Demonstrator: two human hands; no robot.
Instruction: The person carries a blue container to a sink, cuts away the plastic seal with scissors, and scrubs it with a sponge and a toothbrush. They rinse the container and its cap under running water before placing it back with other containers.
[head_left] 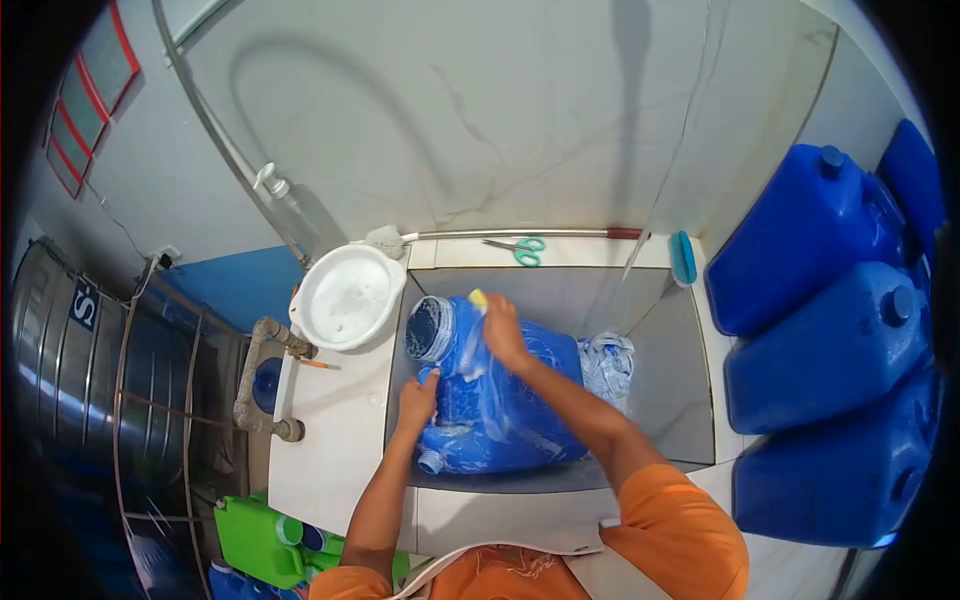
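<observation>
A large blue plastic water jug [545, 370], streaked with suds, lies on its side in the grey tiled basin [670, 390]. Its wide round mouth [431, 328] faces left, and a small spout [430, 461] sticks out lower down. My right hand [503, 328] presses a yellow sponge [478, 300] to the jug's upper side near the mouth. Just below the mouth, my left hand [418, 400] is closed on the jug; its exact grip is partly hidden. Beyond the jug's bottom, a wet, bunched whitish cloth [606, 368] lies in the basin.
A white bowl of suds [347, 297] and a pump bottle [300, 210] stand left. Teal-handled scissors [527, 252], a long rod [520, 234] and a teal brush [683, 258] lie along the back ledge. Several blue jerrycans [820, 350] line the right; a green container [258, 540] is lower left.
</observation>
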